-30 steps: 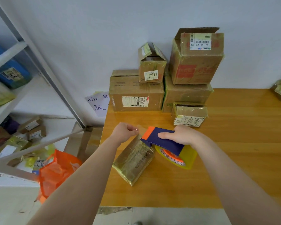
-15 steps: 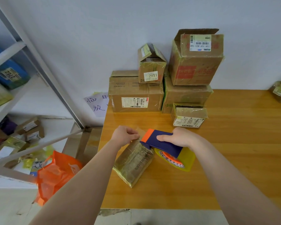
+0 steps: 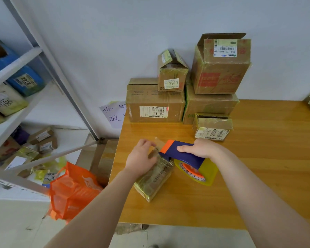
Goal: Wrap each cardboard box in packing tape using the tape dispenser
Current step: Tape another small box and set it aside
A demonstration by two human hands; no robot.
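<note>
A small flat cardboard box (image 3: 154,181), shiny with tape, lies near the wooden table's left edge. My left hand (image 3: 141,158) rests on its far end and pinches the loose end of clear tape (image 3: 159,142) between thumb and fingers. My right hand (image 3: 201,148) grips the blue and orange tape dispenser (image 3: 183,154), whose mouth touches the box's far end. Its yellowish tape roll (image 3: 199,173) hangs below the handle, just right of the box.
Several cardboard boxes (image 3: 156,104) stand stacked against the wall at the back of the wooden table (image 3: 258,167), with a small one (image 3: 212,127) in front. An orange bag (image 3: 73,190) sits on the floor left of the table. Metal shelving (image 3: 16,104) holds parcels.
My left hand moved down and right onto the box's far end, still pinching the tape. The dispenser and my right hand barely shifted.
</note>
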